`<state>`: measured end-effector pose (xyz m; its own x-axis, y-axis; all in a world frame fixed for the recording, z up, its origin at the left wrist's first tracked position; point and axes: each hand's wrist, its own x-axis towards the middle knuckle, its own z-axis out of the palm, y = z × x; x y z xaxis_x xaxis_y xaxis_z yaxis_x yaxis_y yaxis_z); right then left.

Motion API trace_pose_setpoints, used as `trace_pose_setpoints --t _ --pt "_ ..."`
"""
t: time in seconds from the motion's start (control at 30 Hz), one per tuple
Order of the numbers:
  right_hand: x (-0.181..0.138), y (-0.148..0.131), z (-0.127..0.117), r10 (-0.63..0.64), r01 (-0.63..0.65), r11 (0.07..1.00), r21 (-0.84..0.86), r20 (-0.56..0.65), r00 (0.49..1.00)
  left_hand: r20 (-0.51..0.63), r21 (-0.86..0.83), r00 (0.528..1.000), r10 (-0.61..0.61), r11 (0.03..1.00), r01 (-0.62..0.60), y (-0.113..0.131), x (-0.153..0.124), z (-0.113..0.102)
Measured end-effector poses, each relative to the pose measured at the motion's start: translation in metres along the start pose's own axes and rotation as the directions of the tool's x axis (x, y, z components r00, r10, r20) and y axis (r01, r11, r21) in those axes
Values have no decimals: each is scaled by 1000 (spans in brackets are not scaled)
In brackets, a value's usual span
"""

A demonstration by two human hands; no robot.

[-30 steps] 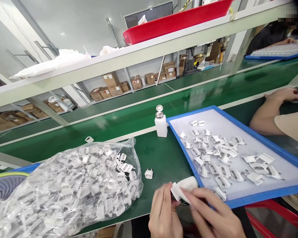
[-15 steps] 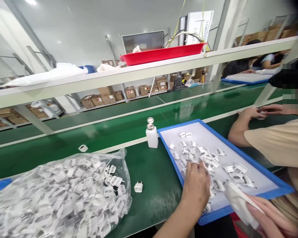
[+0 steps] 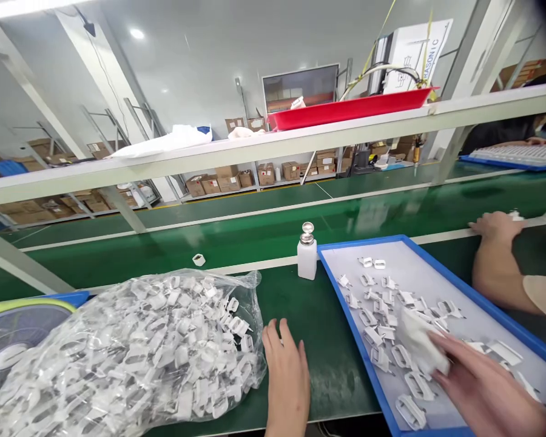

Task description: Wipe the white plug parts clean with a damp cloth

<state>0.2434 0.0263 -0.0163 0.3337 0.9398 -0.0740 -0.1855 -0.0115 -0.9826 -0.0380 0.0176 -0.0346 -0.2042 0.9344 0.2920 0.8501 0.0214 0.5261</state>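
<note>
1. On our green bench mat (image 3: 318,340), our left hand (image 3: 286,376) lies flat, fingers loosely spread, holding nothing, just beside the clear bag of white plug parts (image 3: 127,352).
2. Our right hand (image 3: 486,388) grips a white cloth (image 3: 418,346) and has it down on loose plug pieces (image 3: 382,303) inside the blue tray (image 3: 364,243), on the right.
3. A white pump bottle (image 3: 307,258) stands upright at the tray's far left corner, touching or nearly so, can't tell.
4. Behind that runs a green conveyor belt (image 3: 255,233) with one stray piece (image 3: 199,260) on it.
5. A grey shelf (image 3: 255,152) overhead carries a red tray (image 3: 350,109); cardboard boxes (image 3: 227,179) sit at the back of the room.
6. A co-worker's hand (image 3: 495,224) rests on the bench to our right; a fan (image 3: 13,340) sits at far left.
</note>
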Motion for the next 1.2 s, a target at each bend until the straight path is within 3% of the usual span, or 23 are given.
trace_pose_setpoints --t 0.1,0.2,0.27,0.33,0.43,0.53,0.67,0.77,0.83,0.93,1.03,1.2 --pt "53 -31 73 -115 123 988 -90 88 989 53 -47 997 51 998 -49 -22 -10 8" --pt "107 -52 137 -370 377 890 -255 77 926 82 -120 990 113 987 -103 -26 -13 11" --pt "132 -59 166 -545 572 729 -375 187 817 101 -171 978 180 972 -161 -24 -14 9" --pt "144 -62 185 -629 740 514 -434 395 669 125 -231 958 258 947 -225 -22 -14 4" --pt "146 -60 196 -593 881 213 -423 661 461 159 -321 916 367 897 -304 -23 -14 -5" --pt "143 -55 195 -536 906 2 -424 764 359 179 -406 878 443 846 -344 -26 -13 -12" --pt "143 -49 190 -493 878 -161 -451 807 324 179 -500 852 492 791 -352 -27 -14 -15" --pt "144 -49 190 -465 865 -225 -449 830 309 160 -534 876 454 786 -310 -25 -16 -11" --pt "145 -51 190 -448 861 -252 -442 842 300 151 -515 922 356 825 -234 -24 -19 -7" --pt "146 -54 189 -444 855 -268 -444 845 300 174 -454 978 112 891 -21 -23 -22 -4" --pt "147 -54 188 -446 856 -264 -445 843 301 253 -447 967 -25 884 139 -20 -22 -8" --pt "148 -54 188 -449 864 -248 -439 842 299 398 -428 917 -38 876 222 -14 -17 -17"
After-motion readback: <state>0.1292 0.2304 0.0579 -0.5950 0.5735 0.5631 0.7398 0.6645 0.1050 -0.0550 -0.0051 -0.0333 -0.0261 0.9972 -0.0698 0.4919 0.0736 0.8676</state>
